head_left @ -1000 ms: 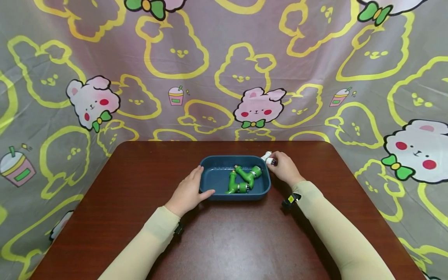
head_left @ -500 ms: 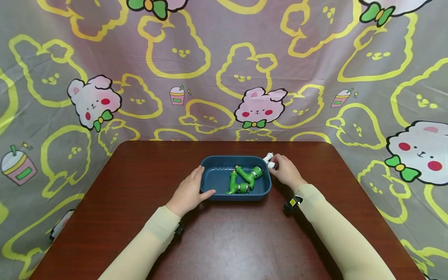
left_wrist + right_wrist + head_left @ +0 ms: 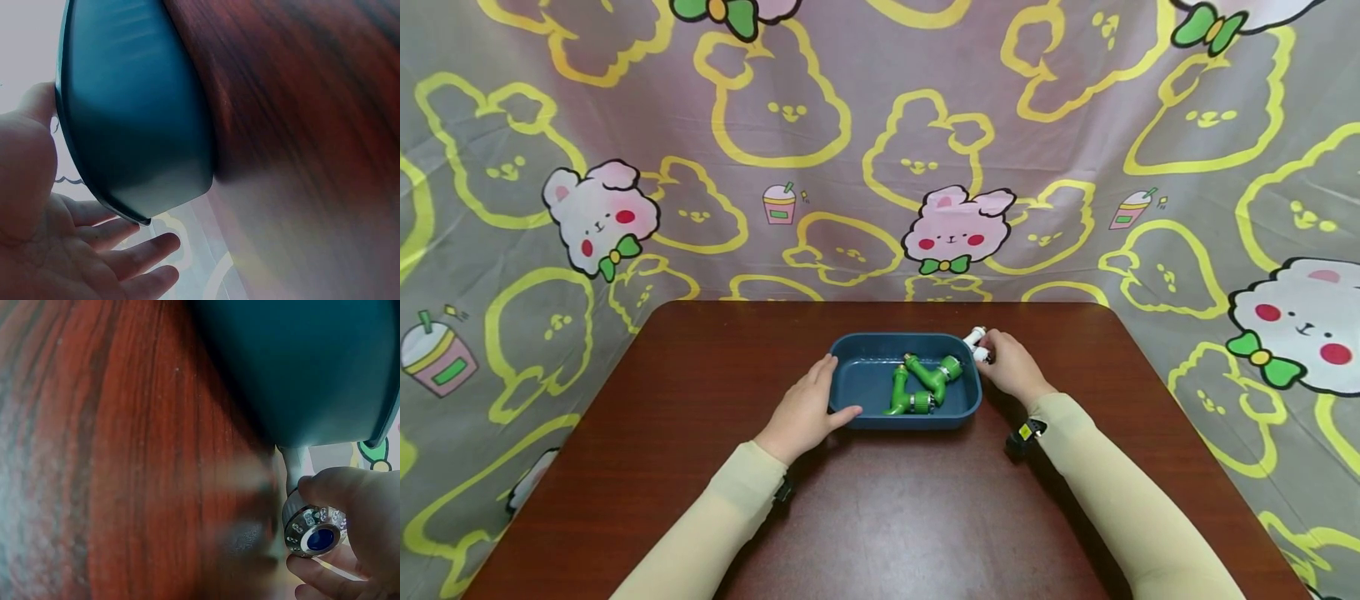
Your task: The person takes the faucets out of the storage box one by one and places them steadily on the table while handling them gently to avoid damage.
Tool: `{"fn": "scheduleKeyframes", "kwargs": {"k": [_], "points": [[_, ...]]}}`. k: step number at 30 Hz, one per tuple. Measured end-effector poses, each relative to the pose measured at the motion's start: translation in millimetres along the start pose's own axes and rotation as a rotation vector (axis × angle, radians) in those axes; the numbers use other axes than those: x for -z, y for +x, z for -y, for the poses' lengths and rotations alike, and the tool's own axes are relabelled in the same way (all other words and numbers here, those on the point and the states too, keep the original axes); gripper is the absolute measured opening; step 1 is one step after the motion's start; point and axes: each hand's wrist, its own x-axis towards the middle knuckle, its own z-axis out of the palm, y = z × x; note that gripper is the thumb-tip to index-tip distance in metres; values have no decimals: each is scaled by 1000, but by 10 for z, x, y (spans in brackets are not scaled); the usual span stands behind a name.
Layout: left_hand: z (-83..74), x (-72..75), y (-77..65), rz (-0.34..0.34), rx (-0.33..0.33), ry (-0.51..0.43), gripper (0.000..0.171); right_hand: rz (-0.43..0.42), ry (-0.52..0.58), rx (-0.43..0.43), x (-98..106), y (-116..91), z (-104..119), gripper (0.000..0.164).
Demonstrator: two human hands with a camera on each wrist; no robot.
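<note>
A: What is at the far left?
B: The left hand [image 3: 801, 414], relaxed and open, fingers laid along the left end of the bin [image 3: 859, 386], thumb on its near rim. It seems to be steadying it.
A: And inside?
B: Both lie in the bin's right half: the left green tap [image 3: 898, 387], tip towards the far wall, and the right green tap [image 3: 932, 378], tip towards the far left, knob towards the right end.
A: The white tap [image 3: 974, 337]?
B: Just outside the bin's far right corner. Its long axis slants, tip pointing away and rightward from that corner, knob on the near side. Whether it touches the bin cannot be told.
A: And the right hand [image 3: 1013, 365]?
B: Right of the bin, pinching that knob. The step looks like securing the grasp; the next move probably calls for a firm pinch and a lift clear of the rim.
</note>
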Motion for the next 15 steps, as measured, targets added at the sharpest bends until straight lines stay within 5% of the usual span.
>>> {"fn": "scheduleKeyframes", "kwargs": {"k": [15], "points": [[3, 2, 2, -1, -5, -2, 97, 19, -9, -14, -4, -2, -12, 32]]}}
